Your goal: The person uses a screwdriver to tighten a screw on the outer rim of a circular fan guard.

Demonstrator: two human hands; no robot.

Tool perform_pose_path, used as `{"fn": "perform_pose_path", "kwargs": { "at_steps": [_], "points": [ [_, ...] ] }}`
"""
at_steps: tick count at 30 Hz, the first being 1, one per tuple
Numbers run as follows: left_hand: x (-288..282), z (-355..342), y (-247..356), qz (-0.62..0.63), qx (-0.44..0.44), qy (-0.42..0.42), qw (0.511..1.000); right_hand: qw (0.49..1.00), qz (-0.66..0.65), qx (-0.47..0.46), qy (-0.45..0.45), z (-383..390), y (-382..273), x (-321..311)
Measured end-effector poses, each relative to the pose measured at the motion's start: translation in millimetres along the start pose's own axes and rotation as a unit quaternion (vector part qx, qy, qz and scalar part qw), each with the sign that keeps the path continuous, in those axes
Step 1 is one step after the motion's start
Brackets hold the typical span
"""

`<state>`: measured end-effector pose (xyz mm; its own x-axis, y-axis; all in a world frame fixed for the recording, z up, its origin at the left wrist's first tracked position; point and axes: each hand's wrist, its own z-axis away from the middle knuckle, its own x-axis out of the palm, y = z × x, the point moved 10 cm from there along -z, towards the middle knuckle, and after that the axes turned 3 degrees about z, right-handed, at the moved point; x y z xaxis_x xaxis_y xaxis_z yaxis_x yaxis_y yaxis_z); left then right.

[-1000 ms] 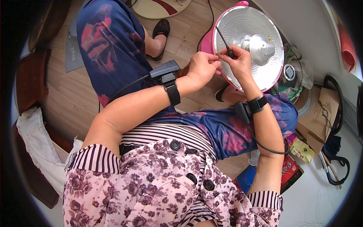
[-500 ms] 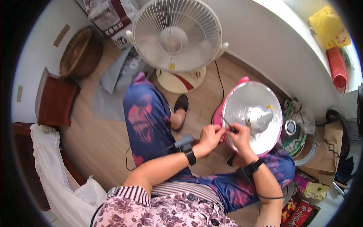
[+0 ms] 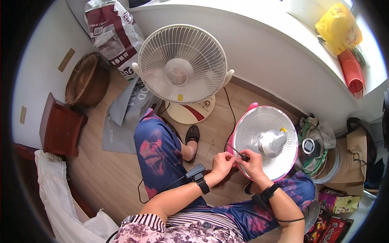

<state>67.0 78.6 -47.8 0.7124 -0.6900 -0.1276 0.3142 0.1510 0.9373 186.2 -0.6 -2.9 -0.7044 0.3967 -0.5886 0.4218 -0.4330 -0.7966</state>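
A pink heater with a round silvery reflector dish (image 3: 251,121) stands between my knees, tilted up, with a pale bulb-shaped core (image 3: 272,143) in its middle. At the lower left of its pink rim my two hands meet. My right hand (image 3: 252,165) is closed round a screwdriver (image 3: 244,157) with a dark handle, its thin shaft slanting up and left. My left hand (image 3: 222,166) pinches with thumb and fingertips close to the rim; what lies between them is too small to make out. No front guard covers the dish.
Beyond my feet stands a white heater with a wire guard (image 3: 162,52), its cord (image 3: 231,105) trailing along the floor. A grey bag (image 3: 115,135), wooden tub (image 3: 99,77) and red-brown box (image 3: 60,125) are left. At right lie a wire guard (image 3: 318,137) and cardboard (image 3: 352,158).
The whole view has shifted, so everything sits lower in the picture. Both hands stay together at the heater's rim, and the screwdriver's shaft now slants flatter to the left.
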Motion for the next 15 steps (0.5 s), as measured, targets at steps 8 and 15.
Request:
{"fn": "perform_pose_path", "kwargs": {
  "at_steps": [8, 15],
  "points": [
    [0.9, -3.2, -2.7, 0.017, -0.017, 0.008, 1.0, 1.0, 0.008, -0.014, 0.01, -0.8, -6.0, -3.3],
    [-0.2, -2.3, -4.9, 0.015, 0.03, 0.021, 0.999, 0.998, -0.056, 0.003, 0.013, 0.7, -6.2, -2.3]
  ]
}}
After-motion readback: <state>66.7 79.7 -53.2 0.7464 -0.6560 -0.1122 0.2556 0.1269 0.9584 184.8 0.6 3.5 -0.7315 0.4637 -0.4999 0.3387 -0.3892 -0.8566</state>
